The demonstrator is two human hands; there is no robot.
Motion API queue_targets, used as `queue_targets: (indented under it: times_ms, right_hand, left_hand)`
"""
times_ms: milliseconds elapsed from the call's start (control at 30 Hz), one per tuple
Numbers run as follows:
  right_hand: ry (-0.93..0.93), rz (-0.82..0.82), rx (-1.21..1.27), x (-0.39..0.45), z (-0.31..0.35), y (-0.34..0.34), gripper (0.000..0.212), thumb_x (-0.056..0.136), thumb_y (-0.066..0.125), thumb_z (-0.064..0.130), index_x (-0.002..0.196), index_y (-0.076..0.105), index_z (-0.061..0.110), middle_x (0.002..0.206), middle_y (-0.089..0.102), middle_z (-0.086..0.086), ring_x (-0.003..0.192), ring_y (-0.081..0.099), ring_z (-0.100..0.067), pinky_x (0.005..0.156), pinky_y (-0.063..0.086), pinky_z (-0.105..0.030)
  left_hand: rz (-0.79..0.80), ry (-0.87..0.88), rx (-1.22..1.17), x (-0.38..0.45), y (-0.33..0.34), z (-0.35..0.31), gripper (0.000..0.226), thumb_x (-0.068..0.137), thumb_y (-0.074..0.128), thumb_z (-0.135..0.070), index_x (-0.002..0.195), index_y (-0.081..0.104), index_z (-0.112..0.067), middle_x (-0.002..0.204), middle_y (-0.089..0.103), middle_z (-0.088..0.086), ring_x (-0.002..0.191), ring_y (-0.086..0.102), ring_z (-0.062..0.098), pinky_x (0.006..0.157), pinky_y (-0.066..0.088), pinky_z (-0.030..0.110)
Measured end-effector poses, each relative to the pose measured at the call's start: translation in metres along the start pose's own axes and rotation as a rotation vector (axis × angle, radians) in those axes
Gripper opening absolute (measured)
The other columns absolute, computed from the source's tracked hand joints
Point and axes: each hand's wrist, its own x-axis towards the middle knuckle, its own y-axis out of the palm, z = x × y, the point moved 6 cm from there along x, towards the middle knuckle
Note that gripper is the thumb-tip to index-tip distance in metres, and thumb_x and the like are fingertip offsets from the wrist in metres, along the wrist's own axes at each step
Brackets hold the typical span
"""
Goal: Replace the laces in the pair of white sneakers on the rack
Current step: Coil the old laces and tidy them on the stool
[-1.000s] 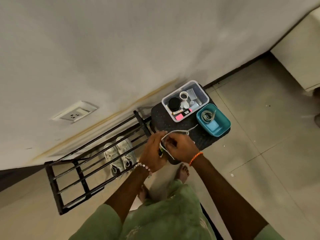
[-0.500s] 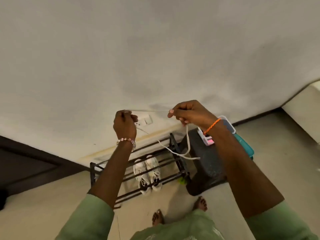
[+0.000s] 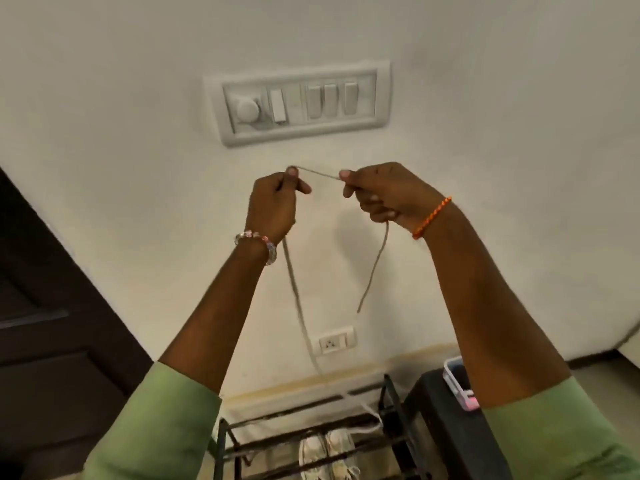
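Biggest risk I see here: the lace (image 3: pixel 292 278) is stretched between two small pinches, up against the wall, so one slack finger and an end drops down onto the rack (image 3: pixel 304 441) or the floor. The long tail could also snag on the rack bars once it gets lowered (just my guess).

The left hand (image 3: pixel 277 206) is clenched around the lace, thumb and forefinger nipping it at the top, and the long tail hangs down past the wrist toward the rack. The right hand (image 3: pixel 377 195) is also curled shut around it, pinching the other side of the short taut span, with a shorter tail dangling free below the fist. The two hands are near each other but not touching.

Further out, the white sneakers (image 3: pixel 327 455) sit side by side on the rack, near its right end, at the bottom of the view. I can't tell whether they have laces in them at all. A dark stool (image 3: pixel 446 427) stands just right of the rack with a clear box (image 3: pixel 457 379) on top.
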Motion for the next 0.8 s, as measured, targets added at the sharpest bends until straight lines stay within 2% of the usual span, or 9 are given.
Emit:
queue_targets:
  times_ms: [67,167,233,300,367,433,500,567,800]
  right_hand:
    - [-0.007,0.063,0.091,-0.004,-0.004,0.001,0.026,0.096,0.051,0.023,0.077,0.061,0.007,0.047,0.03,0.008,0.039,0.022,-0.004,0.038,0.015,-0.018]
    - [-0.001,0.073,0.134,-0.01,-0.013,0.0,0.022,0.096,0.049,0.019,0.084,0.063,0.007,0.052,0.031,0.008,0.043,0.023,-0.005,0.044,0.014,-0.021]
    - [-0.017,0.065,0.108,-0.009,-0.006,0.003,0.021,0.095,0.05,0.019,0.087,0.065,0.006,0.053,0.03,0.007,0.045,0.023,-0.006,0.046,0.014,-0.022]
    - [-0.044,0.062,0.029,-0.003,0.012,0.01,0.021,0.095,0.052,0.02,0.088,0.066,0.007,0.054,0.031,0.006,0.046,0.023,-0.006,0.044,0.016,-0.02]
    - [-0.058,0.063,-0.071,0.005,0.031,0.021,0.019,0.093,0.056,0.021,0.084,0.066,0.007,0.052,0.034,0.006,0.045,0.025,-0.006,0.042,0.018,-0.019]
    - [-0.053,0.069,-0.147,0.013,0.044,0.031,0.022,0.092,0.059,0.022,0.076,0.063,0.007,0.049,0.04,0.005,0.043,0.028,-0.006,0.04,0.02,-0.018]
    - [-0.039,0.064,-0.16,0.018,0.051,0.035,0.026,0.091,0.06,0.025,0.07,0.059,0.009,0.049,0.039,0.004,0.04,0.027,-0.006,0.038,0.02,-0.017]
    - [-0.013,0.043,-0.093,0.02,0.049,0.033,0.025,0.091,0.061,0.026,0.074,0.058,0.009,0.05,0.034,0.004,0.04,0.026,-0.005,0.037,0.018,-0.017]
    - [0.091,0.166,0.112,-0.001,0.019,0.022,0.024,0.099,0.044,0.02,0.087,0.06,0.006,0.05,0.033,0.007,0.039,0.024,-0.003,0.038,0.019,-0.015]
  left_hand:
    - [-0.151,-0.136,-0.099,0.013,-0.031,0.002,0.045,0.099,0.042,-0.029,0.06,0.061,-0.018,0.037,0.04,-0.009,0.034,0.037,0.009,0.046,0.036,0.022]
    - [-0.197,-0.245,-0.086,0.023,-0.057,0.008,0.029,0.094,0.047,-0.02,0.07,0.062,-0.014,0.06,0.052,0.001,0.054,0.047,0.019,0.045,0.039,0.021]
    - [-0.009,-0.243,-0.028,0.016,-0.052,0.002,0.01,0.088,0.055,-0.011,0.097,0.059,-0.012,0.078,0.059,0.005,0.062,0.054,0.019,0.049,0.042,0.019]
    - [0.288,-0.221,0.02,0.004,-0.031,-0.007,0.033,0.088,0.059,-0.01,0.119,0.048,-0.015,0.09,0.065,0.006,0.07,0.062,0.016,0.061,0.046,0.021]
    - [0.524,-0.169,0.049,-0.011,-0.01,-0.024,0.032,0.091,0.059,-0.019,0.121,0.049,-0.017,0.098,0.068,0.003,0.076,0.067,0.017,0.071,0.05,0.026]
    - [0.578,-0.117,0.039,-0.015,-0.001,-0.039,0.026,0.094,0.055,-0.031,0.114,0.056,-0.014,0.087,0.067,0.001,0.067,0.064,0.014,0.068,0.051,0.024]
    - [0.509,-0.087,0.03,-0.008,-0.004,-0.044,0.03,0.097,0.049,-0.035,0.104,0.062,-0.009,0.069,0.053,0.0,0.054,0.049,0.01,0.057,0.045,0.019]
    - [0.438,-0.061,0.042,-0.001,-0.012,-0.043,0.033,0.099,0.045,-0.034,0.09,0.067,-0.011,0.063,0.041,0.0,0.052,0.036,0.01,0.052,0.036,0.018]
    - [0.077,-0.068,0.075,0.024,-0.043,-0.022,0.037,0.1,0.042,-0.032,0.073,0.063,-0.017,0.062,0.049,-0.003,0.054,0.04,0.008,0.05,0.034,0.018]
